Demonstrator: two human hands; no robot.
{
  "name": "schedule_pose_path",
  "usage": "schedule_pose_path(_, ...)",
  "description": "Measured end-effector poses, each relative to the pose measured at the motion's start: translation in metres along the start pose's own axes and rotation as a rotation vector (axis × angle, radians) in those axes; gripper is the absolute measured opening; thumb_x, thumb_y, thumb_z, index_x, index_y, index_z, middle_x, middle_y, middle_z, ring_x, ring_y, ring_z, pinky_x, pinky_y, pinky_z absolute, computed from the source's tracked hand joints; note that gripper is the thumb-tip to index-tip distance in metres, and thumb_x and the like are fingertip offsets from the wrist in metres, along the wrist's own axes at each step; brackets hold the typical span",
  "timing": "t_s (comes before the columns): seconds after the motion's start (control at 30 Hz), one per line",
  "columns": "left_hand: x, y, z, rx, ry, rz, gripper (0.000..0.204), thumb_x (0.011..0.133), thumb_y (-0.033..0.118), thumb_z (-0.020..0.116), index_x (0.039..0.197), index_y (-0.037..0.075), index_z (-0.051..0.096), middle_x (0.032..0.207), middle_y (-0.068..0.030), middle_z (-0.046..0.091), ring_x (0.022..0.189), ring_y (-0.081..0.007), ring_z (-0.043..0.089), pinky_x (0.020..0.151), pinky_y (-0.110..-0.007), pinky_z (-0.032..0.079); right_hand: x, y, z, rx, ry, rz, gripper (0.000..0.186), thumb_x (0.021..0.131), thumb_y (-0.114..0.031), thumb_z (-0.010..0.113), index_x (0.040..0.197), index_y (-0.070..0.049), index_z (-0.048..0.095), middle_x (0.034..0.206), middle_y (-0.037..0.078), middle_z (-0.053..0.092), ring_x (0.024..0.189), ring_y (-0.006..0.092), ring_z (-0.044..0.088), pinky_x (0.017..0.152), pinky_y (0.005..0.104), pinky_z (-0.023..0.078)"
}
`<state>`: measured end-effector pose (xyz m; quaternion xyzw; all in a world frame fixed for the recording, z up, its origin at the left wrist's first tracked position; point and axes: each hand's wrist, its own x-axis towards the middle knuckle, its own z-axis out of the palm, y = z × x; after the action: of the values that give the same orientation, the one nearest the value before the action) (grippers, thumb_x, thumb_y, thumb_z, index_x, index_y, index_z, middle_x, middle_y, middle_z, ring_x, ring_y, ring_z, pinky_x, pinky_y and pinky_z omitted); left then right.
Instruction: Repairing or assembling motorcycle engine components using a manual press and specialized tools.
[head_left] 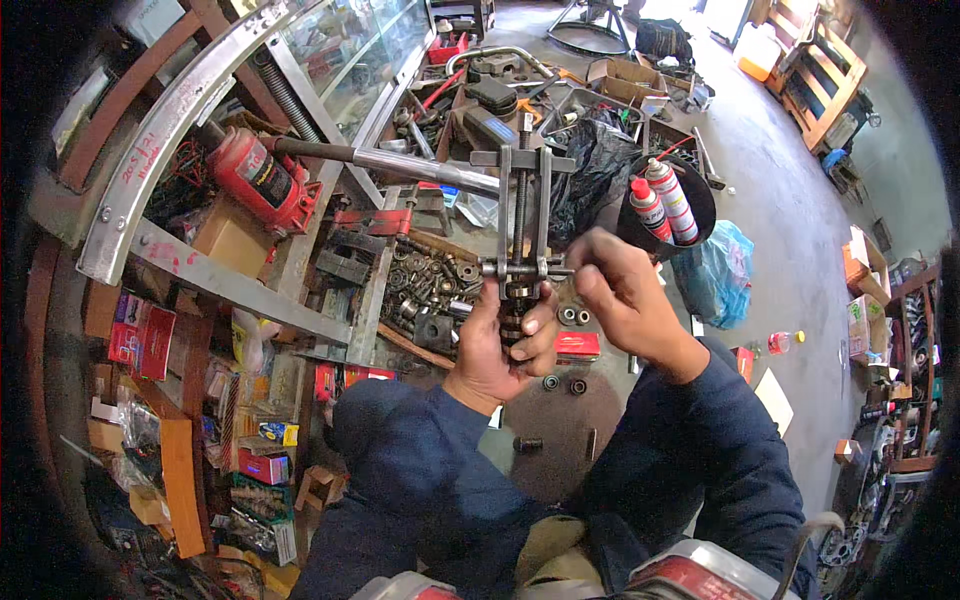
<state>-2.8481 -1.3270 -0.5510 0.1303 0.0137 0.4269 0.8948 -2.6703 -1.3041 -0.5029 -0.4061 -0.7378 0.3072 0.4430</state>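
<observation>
A dark steel bearing puller (541, 205) stands upright in front of me, with two side arms, a top crossbar and a long threaded screw (520, 200) down its middle. My left hand (495, 350) is wrapped round a greasy metal shaft (513, 325) at the puller's lower end. A shiny bearing ring (519, 291) shows just under the puller's lower crosspiece. At the right end of the cross bolt (552, 271), my right hand (635, 300) is closed with its fingertips on the bolt; its forefinger is smeared by motion.
Loose bearings (578, 386), a dark cylinder (528, 444) and a red box (577, 345) lie on the floor below. A tray of metal parts (425, 290) and a red bottle jack (262, 180) are at left. Spray cans (672, 205) stand in a black bucket at right, beside a blue bag (715, 272).
</observation>
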Motion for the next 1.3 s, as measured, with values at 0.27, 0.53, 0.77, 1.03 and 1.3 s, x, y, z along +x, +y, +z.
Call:
schedule_pose_path(0.27, 0.001, 0.000, -0.004, 0.075, 0.061, 0.015, 0.060, 0.091, 0.061, 0.042, 0.113, 0.006, 0.051, 0.071, 0.0029, 0.044, 0.045, -0.0063, 0.033, 0.041, -0.024, 0.024, -0.001, 0.000, 0.002, -0.024, -0.042, 0.019, 0.024, 0.089, -0.022, 0.061, 0.087, 0.001, 0.054, 0.076, 0.015, 0.052, 0.068, 0.0303, 0.051, 0.063, 0.0366, 0.041)
schedule_pose_path(0.53, 0.001, 0.002, -0.008, 0.039, 0.015, 0.003, 0.060, 0.092, 0.061, 0.041, 0.111, 0.005, 0.051, 0.073, 0.0020, 0.044, 0.048, -0.0068, 0.035, 0.043, -0.024, 0.027, 0.001, 0.002, -0.001, -0.045, -0.065, -0.016, 0.023, 0.089, -0.020, 0.060, 0.085, 0.001, 0.055, 0.073, 0.014, 0.051, 0.068, 0.0291, 0.051, 0.062, 0.0351, 0.041)
schedule_pose_path(0.77, 0.002, 0.003, -0.008, 0.005, 0.005, 0.017, 0.061, 0.092, 0.061, 0.040, 0.110, 0.004, 0.050, 0.072, 0.0019, 0.044, 0.047, -0.0068, 0.034, 0.042, -0.024, 0.026, 0.001, 0.010, 0.001, -0.058, -0.107, 0.071, 0.024, 0.091, -0.022, 0.058, 0.083, 0.001, 0.054, 0.067, 0.010, 0.049, 0.058, 0.0223, 0.046, 0.055, 0.0321, 0.037)
schedule_pose_path(1.03, 0.000, 0.000, -0.010, 0.011, -0.021, -0.012, 0.062, 0.092, 0.062, 0.040, 0.110, 0.003, 0.050, 0.072, 0.0014, 0.045, 0.046, -0.0068, 0.034, 0.041, -0.024, 0.026, 0.007, 0.020, 0.008, 0.154, -0.058, 0.071, 0.031, 0.100, -0.022, 0.046, 0.082, 0.002, 0.051, 0.064, 0.002, 0.041, 0.061, 0.0089, 0.037, 0.054, 0.0286, 0.035)
schedule_pose_path(1.3, 0.000, 0.002, -0.014, -0.014, -0.050, -0.013, 0.064, 0.090, 0.062, 0.043, 0.112, 0.002, 0.048, 0.072, 0.0011, 0.045, 0.047, -0.0074, 0.035, 0.041, -0.025, 0.026, 0.001, 0.020, 0.010, 0.243, -0.162, 0.178, 0.019, 0.095, -0.016, 0.055, 0.087, 0.001, 0.054, 0.067, 0.001, 0.044, 0.064, 0.0091, 0.039, 0.055, 0.0293, 0.037)
